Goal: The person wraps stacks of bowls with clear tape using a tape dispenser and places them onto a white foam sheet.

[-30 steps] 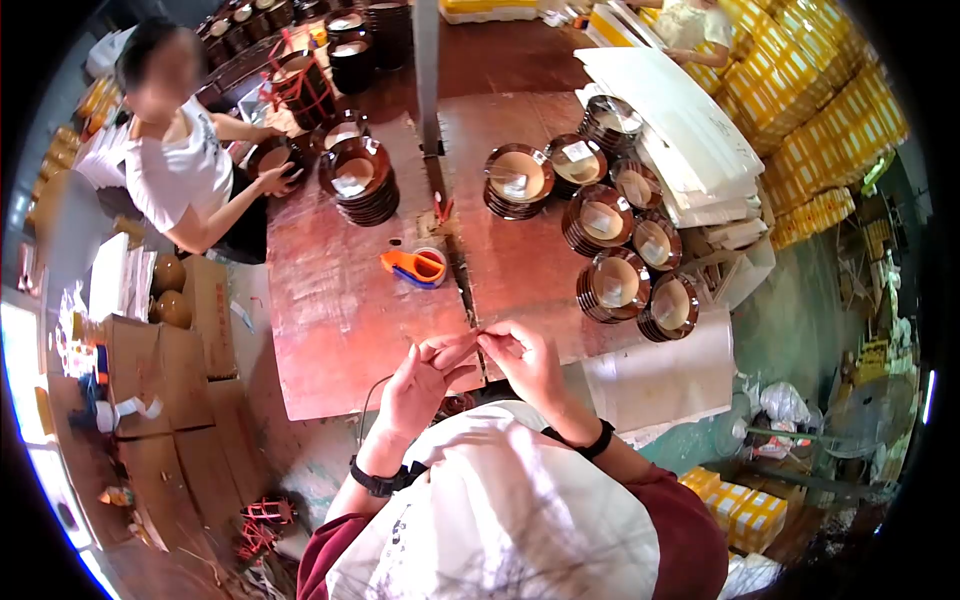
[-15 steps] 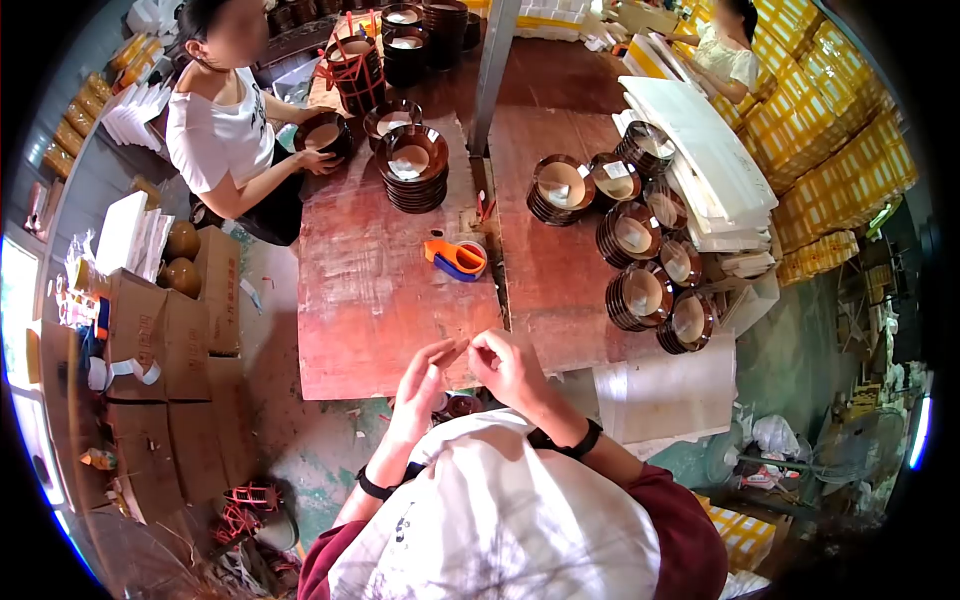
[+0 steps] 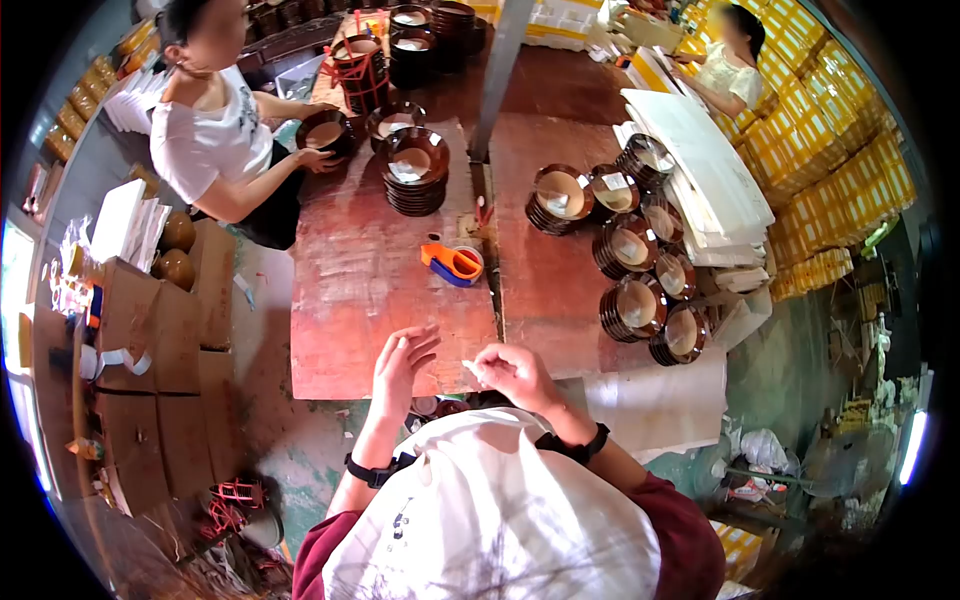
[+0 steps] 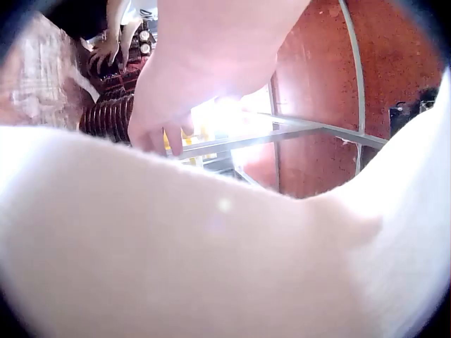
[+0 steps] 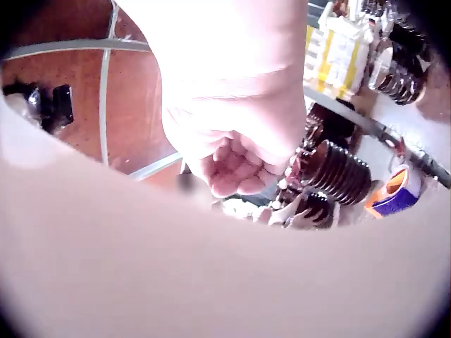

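Note:
In the head view my left hand (image 3: 402, 368) is raised near the table's front edge, its fingers fairly straight and holding nothing. To its right, my right hand (image 3: 515, 377) has curled fingers and pinches a small whitish piece (image 3: 469, 367) between thumb and forefinger. A gap separates the two hands. The left wrist view shows the left hand (image 4: 201, 70) with fingers pointing down; in the right wrist view the right hand (image 5: 236, 134) is curled, the piece not clear. Beyond both hands an orange and blue tape dispenser (image 3: 452, 264) lies on the red table (image 3: 350, 340).
Stacks of dark bowls (image 3: 630, 305) stand at the table's right, another stack (image 3: 413, 175) at the back left. White foam sheets (image 3: 700, 165) lie behind the right stacks. A metal post (image 3: 500, 80) rises mid-table. A person (image 3: 215, 140) at the left holds a bowl.
The hands, close together at the fingertips before, have moved apart, the left one going left. The whitish piece now shows in the right fingers. The head view has shifted, moving the table in the picture.

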